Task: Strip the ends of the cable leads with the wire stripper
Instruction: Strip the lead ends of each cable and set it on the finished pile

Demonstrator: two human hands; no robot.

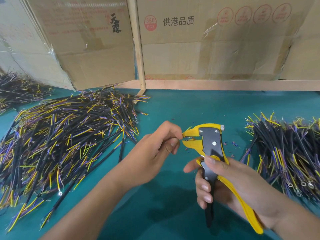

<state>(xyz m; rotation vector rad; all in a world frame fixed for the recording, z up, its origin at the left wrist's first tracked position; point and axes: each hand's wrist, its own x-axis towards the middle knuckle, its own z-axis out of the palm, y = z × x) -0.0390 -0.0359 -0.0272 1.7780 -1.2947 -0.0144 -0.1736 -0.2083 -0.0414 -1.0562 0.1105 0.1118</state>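
Note:
My right hand [230,184] grips the handles of a yellow and black wire stripper [210,144], its jaws pointing left and slightly apart. My left hand [161,144] pinches a thin lead right at the jaws, and a yellow-green lead tip [188,128] pokes out above the upper jaw. Most of the held cable is hidden inside my left hand. A large pile of black cables with yellow, blue and purple leads [65,135] lies on the left of the green table [173,108].
A second pile of cables [287,153] with ring terminals lies at the right. Small bits of stripped insulation [233,144] are scattered around the stripper. Cardboard boxes [207,40] and a wooden post [138,49] stand along the back edge. Another cable heap [17,89] sits far left.

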